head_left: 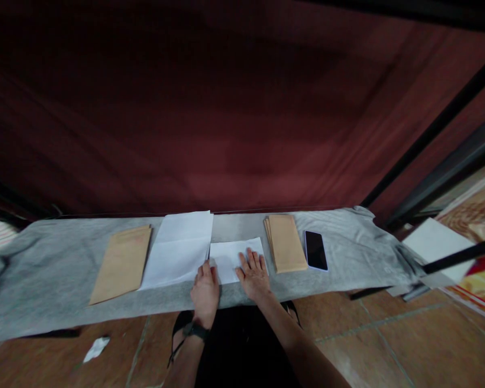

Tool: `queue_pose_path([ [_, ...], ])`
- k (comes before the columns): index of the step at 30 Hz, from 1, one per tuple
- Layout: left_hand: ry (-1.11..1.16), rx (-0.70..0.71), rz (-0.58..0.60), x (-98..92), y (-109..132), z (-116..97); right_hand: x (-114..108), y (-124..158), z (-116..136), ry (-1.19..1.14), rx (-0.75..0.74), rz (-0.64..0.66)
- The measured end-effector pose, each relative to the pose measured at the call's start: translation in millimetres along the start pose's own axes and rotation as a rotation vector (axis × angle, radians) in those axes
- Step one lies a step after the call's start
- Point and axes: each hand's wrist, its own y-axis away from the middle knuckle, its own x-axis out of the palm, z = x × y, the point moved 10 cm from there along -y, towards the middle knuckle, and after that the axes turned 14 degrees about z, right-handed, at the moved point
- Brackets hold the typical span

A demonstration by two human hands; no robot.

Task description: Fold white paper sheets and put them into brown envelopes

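A small white sheet, perhaps folded, [226,257] lies at the near middle of the cloth-covered tabletop [238,225], directly before the person, where both hands reach easily. The right hand [255,276] is spread flat on it, grasping nothing, probably to press it smooth. The left hand [205,286] has its fingers curled at the sheet's left edge, perhaps steadying it; whether that grip pinches paper I cannot tell. Larger white paper [178,245] lies just left, seemingly within reach as supply, while brown envelopes [288,245] and a phone [316,251] sit right, leaving working space.
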Motion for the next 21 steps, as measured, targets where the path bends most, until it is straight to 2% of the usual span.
queue_pose_path([
  [3,-0.072,0.155,-0.049,0.0,25,-18,0,0,0,-0.013,0.006,0.0],
  [6,-0.084,0.368,-0.064,11.0,47,-51,1,2,-1,-0.015,0.01,-0.002],
  [9,-0.044,0.498,-0.065,23.7,49,-77,1,1,-2,0.009,-0.019,0.023],
  [14,-0.095,0.511,-0.017,42.6,29,-79,-12,-15,-20,-0.008,0.007,0.008],
  [17,-0.123,0.524,-0.021,43.8,28,-76,-24,-35,-29,-0.005,0.033,-0.008],
  [21,-0.132,0.524,-0.024,41.2,30,-77,-37,-63,-30,0.032,0.018,0.031],
])
